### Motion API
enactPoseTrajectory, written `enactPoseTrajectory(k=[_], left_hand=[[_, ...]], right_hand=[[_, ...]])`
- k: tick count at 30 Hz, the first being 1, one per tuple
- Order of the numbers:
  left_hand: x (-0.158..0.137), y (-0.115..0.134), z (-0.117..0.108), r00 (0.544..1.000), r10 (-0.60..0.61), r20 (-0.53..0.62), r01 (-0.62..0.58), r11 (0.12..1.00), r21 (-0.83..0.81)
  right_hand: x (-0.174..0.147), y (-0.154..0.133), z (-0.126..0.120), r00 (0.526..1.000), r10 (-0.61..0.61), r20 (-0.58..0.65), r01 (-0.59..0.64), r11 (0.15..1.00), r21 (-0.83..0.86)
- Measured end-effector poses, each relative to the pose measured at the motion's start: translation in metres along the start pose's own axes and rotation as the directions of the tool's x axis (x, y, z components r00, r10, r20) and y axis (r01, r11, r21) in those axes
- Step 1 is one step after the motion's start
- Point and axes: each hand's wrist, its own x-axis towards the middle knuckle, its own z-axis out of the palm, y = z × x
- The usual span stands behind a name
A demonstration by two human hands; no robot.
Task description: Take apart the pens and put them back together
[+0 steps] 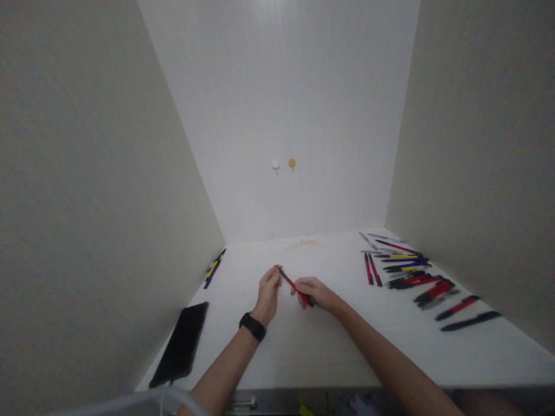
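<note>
A red pen with black ends is held between my two hands above the middle of the white table. The fingers of my left hand pinch its black upper end; a black watch sits on that wrist. My right hand is closed around the red lower part, and the black end pokes out below the fingers. The pen slants down from left to right. To the right, two red and black pens lie side by side, apart from the hands.
Along the right wall lies a row of several loose pens in red, black, yellow, blue and clear. A few pens rest by the left wall. A black tablet lies at the table's left edge. Two small hooks are on the back wall.
</note>
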Motion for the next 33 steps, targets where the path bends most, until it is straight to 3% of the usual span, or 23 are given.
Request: enactPoseTrajectory(k=[7,13,21,33], left_hand=[[-0.0028,0.0034,0.0033,0.994,-0.024,0.105,0.029,0.998,-0.047],[-0.0036,0.0037,0.0037,0.997,-0.001,0.079,0.002,1.0,-0.011],[-0.002,0.0035,0.0036,0.998,-0.013,0.059,0.017,0.998,-0.063],[-0.0027,0.0042,0.0035,0.997,-0.019,0.073,0.026,0.996,-0.084]], right_hand=[[0.0025,0.0063,-0.0016,0.998,-0.037,-0.049,0.037,0.999,0.009],[0.0011,0.0047,0.0014,0.994,-0.011,-0.111,0.008,1.0,-0.021],[0.0003,0.0006,-0.0025,1.0,-0.008,-0.019,0.007,1.0,-0.009],[0.0008,0.006,-0.001,0.998,-0.01,-0.056,0.009,1.0,-0.005]])
